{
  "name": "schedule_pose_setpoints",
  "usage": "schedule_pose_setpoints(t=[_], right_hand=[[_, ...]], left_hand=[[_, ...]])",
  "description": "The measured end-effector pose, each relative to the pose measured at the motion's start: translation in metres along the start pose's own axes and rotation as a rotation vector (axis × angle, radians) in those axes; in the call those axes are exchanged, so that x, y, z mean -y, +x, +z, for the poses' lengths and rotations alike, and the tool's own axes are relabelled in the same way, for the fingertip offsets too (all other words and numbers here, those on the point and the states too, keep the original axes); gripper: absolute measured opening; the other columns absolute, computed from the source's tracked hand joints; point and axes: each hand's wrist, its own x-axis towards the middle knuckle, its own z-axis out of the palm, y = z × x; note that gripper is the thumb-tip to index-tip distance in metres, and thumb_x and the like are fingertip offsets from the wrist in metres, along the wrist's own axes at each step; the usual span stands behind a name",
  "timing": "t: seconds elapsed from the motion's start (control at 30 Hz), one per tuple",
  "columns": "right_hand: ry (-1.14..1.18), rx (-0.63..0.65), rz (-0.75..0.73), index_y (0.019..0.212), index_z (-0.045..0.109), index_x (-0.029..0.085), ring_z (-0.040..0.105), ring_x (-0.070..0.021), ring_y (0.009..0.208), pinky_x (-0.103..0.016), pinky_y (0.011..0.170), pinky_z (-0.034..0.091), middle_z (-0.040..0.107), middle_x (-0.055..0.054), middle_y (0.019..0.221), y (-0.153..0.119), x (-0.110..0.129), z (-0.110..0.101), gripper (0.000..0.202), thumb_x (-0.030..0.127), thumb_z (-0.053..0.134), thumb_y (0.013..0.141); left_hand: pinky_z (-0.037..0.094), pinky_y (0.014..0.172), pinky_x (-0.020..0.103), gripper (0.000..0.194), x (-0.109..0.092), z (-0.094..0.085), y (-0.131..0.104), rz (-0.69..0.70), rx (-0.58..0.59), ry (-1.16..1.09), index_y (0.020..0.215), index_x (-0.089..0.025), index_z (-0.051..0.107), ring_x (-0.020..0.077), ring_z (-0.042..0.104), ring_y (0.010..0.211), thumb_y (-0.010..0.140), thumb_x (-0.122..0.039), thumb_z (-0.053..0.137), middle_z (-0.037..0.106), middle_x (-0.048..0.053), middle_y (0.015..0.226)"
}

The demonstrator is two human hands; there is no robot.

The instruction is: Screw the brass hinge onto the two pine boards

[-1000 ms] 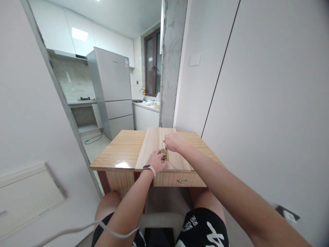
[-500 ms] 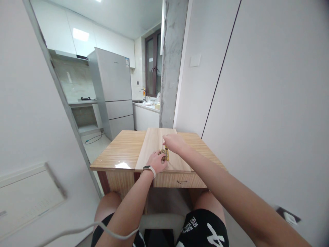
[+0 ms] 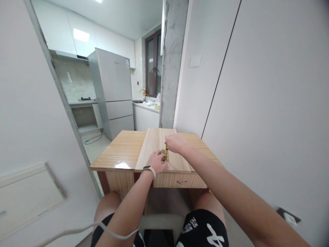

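A brass-coloured hinge [image 3: 167,158] lies across the seam of two pale wooden boards [image 3: 150,147] on the table. My left hand [image 3: 157,161], with a band on its wrist, rests at its near left side, thumb and fingers holding it down against the wood. Above the hinge's far end, my right hand [image 3: 175,142] is closed in a fist around a screwdriver [image 3: 167,146]. Only a short yellow and dark part of that tool shows below the fist; its tip is too small to make out.
The striped wooden table [image 3: 120,147] has a drawer with a handle [image 3: 182,181] under its front edge, above my knees. White walls stand close on both sides. Beyond the table are a grey fridge [image 3: 117,79] and a sink counter [image 3: 146,115]. A pale cable [image 3: 102,226] crosses my left forearm.
My right hand has shifted slightly to the right and its wrist has turned a little, with the screwdriver still in it. My left hand and the hinge stay put.
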Motion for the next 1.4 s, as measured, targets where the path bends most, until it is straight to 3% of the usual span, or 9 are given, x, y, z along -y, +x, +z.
schedule_pose_setpoints(t=[0.23,0.6,0.83,1.07,1.4], right_hand=[[0.008,0.064,0.038,0.118,0.075,0.011,0.072,-0.0296,0.114,-0.033,0.093,0.053,0.075,-0.024,0.118,0.000,0.005,-0.009,0.037,0.034,0.049,0.105],[0.037,0.061,0.119,0.109,0.078,0.012,0.075,-0.0286,0.106,-0.033,0.088,0.056,0.077,-0.022,0.111,0.013,0.010,0.005,0.029,0.022,0.054,0.097],[0.050,0.000,0.051,0.114,0.073,0.013,0.074,-0.0280,0.106,-0.032,0.087,0.054,0.076,-0.021,0.111,0.011,0.005,0.009,0.034,0.040,0.054,0.105],[0.095,0.032,-0.094,0.111,0.071,0.012,0.074,-0.0236,0.107,-0.027,0.086,0.052,0.076,-0.018,0.113,0.007,-0.002,0.009,0.019,0.026,0.061,0.102],[-0.024,0.027,-0.014,0.117,0.073,0.011,0.075,-0.0292,0.107,-0.034,0.088,0.055,0.076,-0.023,0.115,0.000,-0.001,-0.001,0.037,0.035,0.048,0.106]], left_hand=[[0.049,0.108,0.045,0.037,-0.001,0.000,0.000,0.005,-0.003,-0.004,0.122,-0.029,0.074,0.0293,0.059,0.122,0.087,-0.037,0.069,0.063,0.009,0.135],[0.049,0.108,0.045,0.037,-0.003,-0.001,0.000,0.003,0.007,0.000,0.123,-0.029,0.074,0.0288,0.059,0.120,0.087,-0.036,0.069,0.063,0.008,0.134],[0.049,0.108,0.046,0.034,-0.001,-0.001,0.000,0.000,0.001,-0.006,0.120,-0.029,0.074,0.0294,0.059,0.121,0.087,-0.037,0.069,0.063,0.009,0.134],[0.050,0.107,0.046,0.035,0.001,0.001,0.000,0.003,-0.004,0.000,0.119,-0.028,0.075,0.0295,0.059,0.119,0.087,-0.037,0.069,0.063,0.010,0.133],[0.049,0.108,0.046,0.037,0.000,0.000,0.000,-0.008,0.006,-0.001,0.123,-0.030,0.074,0.0295,0.059,0.122,0.087,-0.037,0.068,0.063,0.009,0.135]])
